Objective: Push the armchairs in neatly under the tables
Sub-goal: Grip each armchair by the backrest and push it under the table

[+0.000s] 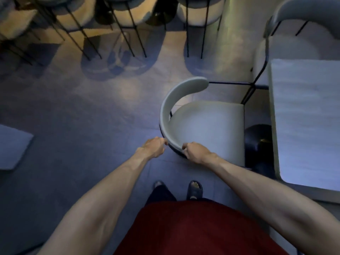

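Observation:
A pale armchair (207, 124) with a curved backrest and thin black legs stands in front of me, its seat facing a white table (309, 116) on the right. The seat's front edge lies just at the table's side. My left hand (153, 147) touches the outer curve of the backrest with fingers curled. My right hand (196, 152) grips the near end of the same backrest. The table's round black base (257, 144) shows between the chair and the tabletop.
A second armchair (298, 28) sits at the table's far end. A row of similar chairs (117, 19) on black legs stands along the top. Another tabletop corner (12, 146) juts in at the left. Tiled floor lies open between. My feet (195, 188) are below.

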